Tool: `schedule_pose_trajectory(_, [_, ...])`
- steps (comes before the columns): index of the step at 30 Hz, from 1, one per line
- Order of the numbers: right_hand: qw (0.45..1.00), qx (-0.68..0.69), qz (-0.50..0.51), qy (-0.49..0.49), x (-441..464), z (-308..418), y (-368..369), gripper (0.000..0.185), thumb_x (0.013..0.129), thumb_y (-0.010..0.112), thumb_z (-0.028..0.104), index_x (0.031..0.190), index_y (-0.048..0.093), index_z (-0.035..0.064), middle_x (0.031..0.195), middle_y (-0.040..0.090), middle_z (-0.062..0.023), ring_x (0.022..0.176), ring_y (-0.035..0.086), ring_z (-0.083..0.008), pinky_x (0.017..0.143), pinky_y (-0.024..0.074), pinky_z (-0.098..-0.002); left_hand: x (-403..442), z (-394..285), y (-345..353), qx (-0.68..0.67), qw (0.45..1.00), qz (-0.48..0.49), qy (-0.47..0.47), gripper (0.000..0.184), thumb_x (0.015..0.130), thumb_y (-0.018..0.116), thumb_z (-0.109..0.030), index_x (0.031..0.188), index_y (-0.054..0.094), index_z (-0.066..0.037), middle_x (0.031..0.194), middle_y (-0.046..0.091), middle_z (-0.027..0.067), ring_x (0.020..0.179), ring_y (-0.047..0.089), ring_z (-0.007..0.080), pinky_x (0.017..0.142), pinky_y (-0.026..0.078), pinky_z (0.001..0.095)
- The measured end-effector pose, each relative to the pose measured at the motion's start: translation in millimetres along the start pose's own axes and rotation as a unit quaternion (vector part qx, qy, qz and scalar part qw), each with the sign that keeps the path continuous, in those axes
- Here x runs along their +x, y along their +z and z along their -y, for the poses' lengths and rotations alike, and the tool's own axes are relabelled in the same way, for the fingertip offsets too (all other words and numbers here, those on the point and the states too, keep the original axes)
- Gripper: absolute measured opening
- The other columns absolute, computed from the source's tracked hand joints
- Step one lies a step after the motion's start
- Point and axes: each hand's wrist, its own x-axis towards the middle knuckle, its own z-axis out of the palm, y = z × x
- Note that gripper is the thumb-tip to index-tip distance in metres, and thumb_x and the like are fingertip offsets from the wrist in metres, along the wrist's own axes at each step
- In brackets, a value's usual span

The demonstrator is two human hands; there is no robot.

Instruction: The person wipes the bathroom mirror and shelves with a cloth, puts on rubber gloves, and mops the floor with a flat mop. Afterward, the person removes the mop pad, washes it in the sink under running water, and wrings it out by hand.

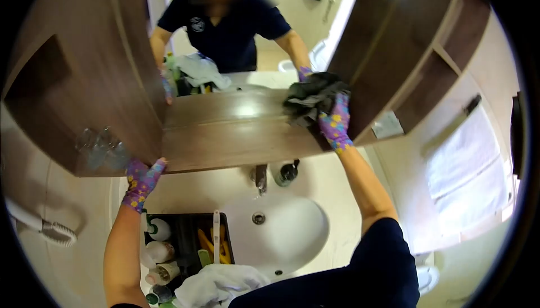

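My right hand [336, 123], in a purple flowered glove, is closed on a dark grey cloth [310, 101]. The bunched cloth rests on the right end of a brown wooden shelf [225, 146], against the mirror. In a matching glove, my left hand [143, 180] grips the shelf's front edge near its left corner, with the thumb along the edge. Just beside it, several clear glasses [104, 149] stand in the left compartment. Behind the shelf, the mirror [264, 80] reflects a person in a dark shirt and both gloved hands.
Below are a white sink [281, 235], a faucet [261, 179] and a dark soap bottle [287, 173]. A black caddy [188, 221] with several bottles sits left, a white cloth [219, 284] over its near side. White towels [467, 167] hang right; a hair dryer [42, 223] hangs left.
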Motion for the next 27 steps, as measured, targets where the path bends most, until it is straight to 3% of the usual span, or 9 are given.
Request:
schedule_pose_trajectory(8, [0.952, 0.094, -0.246, -0.153, 210, 187, -88, 0.034, 0.074, 0.069, 0.025, 0.104, 0.063, 0.0098, 0.106, 0.059, -0.0164, 0.094, 0.059, -0.0385, 0.079, 0.0486, -0.0447, -10, -39, -13, 0.023, 0.999, 0.01, 0.033, 0.04, 0.073, 0.073, -0.029, 0.097, 0.064, 0.001, 0.092, 0.068, 0.0197, 0.089, 0.065, 0.0336, 0.076, 0.05, 0.0401])
schedule_pose_trajectory(12, [0.888, -0.138, -0.175, -0.402, 117, 248, -6, 0.034, 0.078, 0.056, 0.016, 0.111, 0.057, 0.0088, 0.102, 0.057, -0.0191, 0.075, 0.06, -0.03, 0.056, 0.0485, -0.0407, -11, -44, -14, 0.047, 0.998, -0.009, 0.031, 0.04, 0.073, 0.073, -0.03, 0.096, 0.064, 0.001, 0.092, 0.068, 0.0193, 0.09, 0.065, 0.0341, 0.075, 0.05, 0.04])
schedule_pose_trajectory(14, [0.847, -0.064, 0.028, -0.526, 35, 244, 37, 0.035, 0.08, 0.054, 0.016, 0.114, 0.055, 0.0067, 0.103, 0.055, -0.0203, 0.069, 0.061, -0.0266, 0.046, 0.0502, -0.0393, -9, -42, -17, 0.045, 0.998, 0.038, 0.017, 0.041, 0.074, 0.071, -0.032, 0.098, 0.064, 0.001, 0.093, 0.068, 0.0196, 0.091, 0.064, 0.0351, 0.076, 0.05, 0.0402])
schedule_pose_trajectory(17, [0.839, -0.092, 0.29, -0.452, -27, 203, 59, 0.024, 0.083, 0.054, 0.016, 0.105, 0.057, 0.0078, 0.099, 0.055, -0.0141, 0.07, 0.063, -0.0242, 0.051, 0.0523, -0.0379, -12, -40, -16, 0.066, 0.997, 0.02, 0.043, 0.044, 0.075, 0.069, -0.035, 0.101, 0.063, -0.001, 0.095, 0.067, 0.0201, 0.093, 0.063, 0.0358, 0.079, 0.049, 0.0417])
schedule_pose_trajectory(21, [0.856, -0.057, 0.197, -0.474, 33, 145, 14, 0.025, 0.082, 0.052, 0.017, 0.105, 0.058, 0.0095, 0.101, 0.054, -0.0133, 0.076, 0.064, -0.0282, 0.052, 0.051, -0.0396, -7, -38, -16, 0.129, 0.99, 0.048, 0.024, 0.047, 0.073, 0.068, -0.036, 0.105, 0.062, -0.002, 0.096, 0.066, 0.0193, 0.092, 0.062, 0.037, 0.08, 0.048, 0.044])
schedule_pose_trajectory(22, [0.855, -0.201, 0.178, -0.443, 70, 162, -13, 0.034, 0.077, 0.057, 0.018, 0.109, 0.057, 0.0072, 0.105, 0.054, -0.0142, 0.08, 0.063, -0.0292, 0.057, 0.053, -0.0389, -6, -38, -14, 0.122, 0.992, 0.043, 0.015, 0.047, 0.073, 0.068, -0.036, 0.105, 0.062, -0.002, 0.096, 0.066, 0.0193, 0.092, 0.062, 0.037, 0.08, 0.048, 0.044])
schedule_pose_trajectory(24, [0.895, 0.047, -0.06, -0.439, 154, 182, -38, 0.041, 0.07, 0.064, 0.016, 0.109, 0.059, 0.0021, 0.11, 0.055, -0.0206, 0.088, 0.061, -0.0337, 0.071, 0.0537, -0.0393, -7, -33, -12, 0.108, 0.992, 0.006, 0.069, 0.047, 0.072, 0.067, -0.037, 0.106, 0.062, -0.005, 0.095, 0.066, 0.0184, 0.091, 0.062, 0.0376, 0.08, 0.049, 0.0444])
schedule_pose_trajectory(25, [0.93, 0.126, -0.078, -0.335, 181, 218, -61, 0.036, 0.073, 0.064, 0.017, 0.106, 0.061, 0.0021, 0.111, 0.056, -0.0196, 0.088, 0.061, -0.033, 0.077, 0.0522, -0.0394, -8, -34, -14, 0.113, 0.992, 0.009, 0.058, 0.047, 0.072, 0.067, -0.037, 0.106, 0.062, -0.005, 0.095, 0.066, 0.0184, 0.091, 0.062, 0.0376, 0.08, 0.049, 0.0444])
schedule_pose_trajectory(27, [0.863, 0.394, 0.026, -0.314, 197, 292, -78, 0.067, 0.077, 0.068, 0.026, 0.134, 0.042, 0.0036, 0.126, 0.055, -0.016, 0.118, 0.052, -0.0343, 0.105, 0.0375, -0.0425, -7, -38, -13, 0.128, 0.991, 0.023, 0.024, 0.048, 0.072, 0.067, -0.038, 0.108, 0.061, -0.007, 0.095, 0.066, 0.0179, 0.092, 0.062, 0.0373, 0.08, 0.049, 0.0449])
